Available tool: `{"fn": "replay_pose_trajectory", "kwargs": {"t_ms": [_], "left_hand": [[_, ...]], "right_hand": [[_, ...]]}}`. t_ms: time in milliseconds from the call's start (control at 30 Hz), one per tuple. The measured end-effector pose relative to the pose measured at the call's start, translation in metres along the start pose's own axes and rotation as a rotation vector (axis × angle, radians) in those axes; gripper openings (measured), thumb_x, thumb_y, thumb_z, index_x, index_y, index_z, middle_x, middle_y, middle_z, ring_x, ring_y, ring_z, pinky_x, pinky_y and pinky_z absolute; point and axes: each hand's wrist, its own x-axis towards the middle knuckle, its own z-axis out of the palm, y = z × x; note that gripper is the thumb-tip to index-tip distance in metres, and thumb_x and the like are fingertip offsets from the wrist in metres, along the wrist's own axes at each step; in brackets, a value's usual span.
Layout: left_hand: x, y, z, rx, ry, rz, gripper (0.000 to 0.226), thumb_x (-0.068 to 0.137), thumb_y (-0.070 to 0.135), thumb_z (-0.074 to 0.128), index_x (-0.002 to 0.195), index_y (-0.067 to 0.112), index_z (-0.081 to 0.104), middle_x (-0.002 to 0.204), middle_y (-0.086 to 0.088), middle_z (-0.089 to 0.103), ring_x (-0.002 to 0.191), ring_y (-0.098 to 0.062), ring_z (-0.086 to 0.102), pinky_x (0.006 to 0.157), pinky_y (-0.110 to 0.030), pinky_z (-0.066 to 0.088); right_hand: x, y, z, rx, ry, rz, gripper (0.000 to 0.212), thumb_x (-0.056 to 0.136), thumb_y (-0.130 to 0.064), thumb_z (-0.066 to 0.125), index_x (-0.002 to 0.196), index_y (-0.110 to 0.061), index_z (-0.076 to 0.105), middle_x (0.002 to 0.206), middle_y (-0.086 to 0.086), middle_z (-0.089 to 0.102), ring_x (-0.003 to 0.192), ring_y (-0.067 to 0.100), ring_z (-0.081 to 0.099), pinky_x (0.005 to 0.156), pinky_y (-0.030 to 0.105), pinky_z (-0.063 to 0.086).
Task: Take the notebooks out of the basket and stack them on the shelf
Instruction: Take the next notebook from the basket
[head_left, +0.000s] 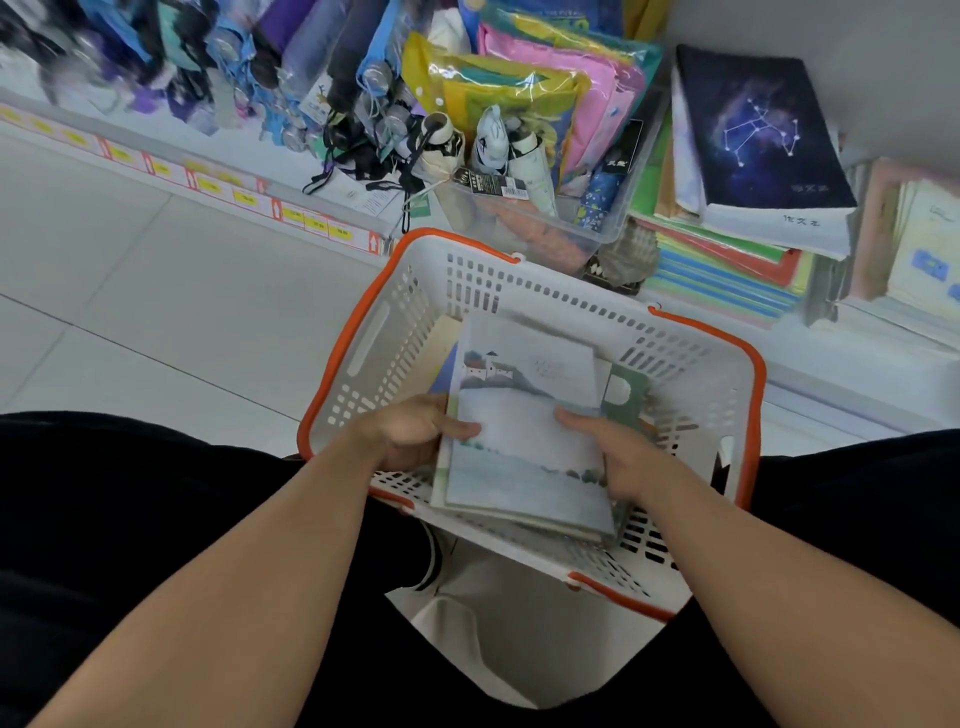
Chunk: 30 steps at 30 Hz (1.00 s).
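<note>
The notebooks (524, 441) hide the basket (691, 374) floor and the lower covers beneath them.

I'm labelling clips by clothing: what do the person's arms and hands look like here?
Both forearms are bare to the frame edge: no sleeves show. The left hand and right hand wear no gloves, and no rings, watch or bracelet are visible.

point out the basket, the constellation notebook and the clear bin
basket (675, 332), head view, far rim
constellation notebook (753, 124), head view, middle of its dark cover
clear bin (524, 221), head view, front wall
</note>
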Motion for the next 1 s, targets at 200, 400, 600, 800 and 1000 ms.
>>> {"fn": "replay_pose_trajectory", "kwargs": {"t_ms": [200, 400, 600, 800, 1000], "left_hand": [[-0.017, 0.032, 0.019, 0.111, 0.028, 0.171, 0.059, 0.075, -0.014, 0.057, 0.128, 0.012, 0.062, 0.125, -0.012, 0.066, 0.116, -0.032, 0.062, 0.084, -0.041, 0.056], [0.001, 0.064, 0.044, 0.241, 0.454, 0.480, 0.018, 0.063, -0.013, 0.057, 0.073, 0.002, 0.063, 0.079, -0.003, 0.064, 0.071, -0.023, 0.053, 0.062, -0.036, 0.040], [0.033, 0.014, 0.036, 0.203, 0.583, 0.480, 0.027, 0.081, -0.021, 0.045, 0.077, 0.005, 0.052, 0.072, -0.013, 0.045, 0.064, -0.023, 0.036, 0.049, -0.035, 0.026], [0.040, -0.011, 0.024, 0.193, 0.351, 0.482, 0.029, 0.074, -0.012, 0.072, 0.096, 0.003, 0.059, 0.086, -0.010, 0.061, 0.086, -0.027, 0.062, 0.071, -0.032, 0.057], [-0.002, 0.044, 0.038, 0.166, 0.315, 0.556, 0.033, 0.078, 0.001, 0.077, 0.109, 0.009, 0.071, 0.105, -0.001, 0.074, 0.104, -0.020, 0.069, 0.083, -0.032, 0.059]], "right_hand": [[-0.026, -0.011, -0.010, 0.139, -0.115, -0.342, 0.075, 0.060, -0.013, 0.087, 0.130, -0.006, 0.061, 0.121, 0.015, 0.069, 0.115, 0.035, 0.064, 0.086, 0.045, 0.058], [-0.046, -0.054, -0.011, -0.114, 0.149, -0.792, 0.070, 0.049, -0.007, 0.093, 0.115, -0.004, 0.068, 0.113, 0.006, 0.073, 0.104, 0.021, 0.070, 0.089, 0.039, 0.057], [-0.010, -0.010, -0.005, -0.255, 0.334, -0.661, 0.065, 0.050, -0.018, 0.095, 0.110, -0.015, 0.068, 0.104, 0.001, 0.074, 0.095, 0.018, 0.071, 0.078, 0.035, 0.060], [-0.001, 0.003, -0.007, -0.294, 0.187, -0.562, 0.037, 0.073, -0.002, 0.084, 0.106, -0.005, 0.067, 0.094, 0.001, 0.068, 0.086, 0.014, 0.065, 0.066, 0.013, 0.052], [-0.042, -0.043, 0.006, -0.300, 0.183, -0.691, 0.047, 0.071, -0.012, 0.087, 0.115, -0.015, 0.071, 0.112, 0.000, 0.073, 0.097, 0.013, 0.071, 0.076, 0.029, 0.061]]}}
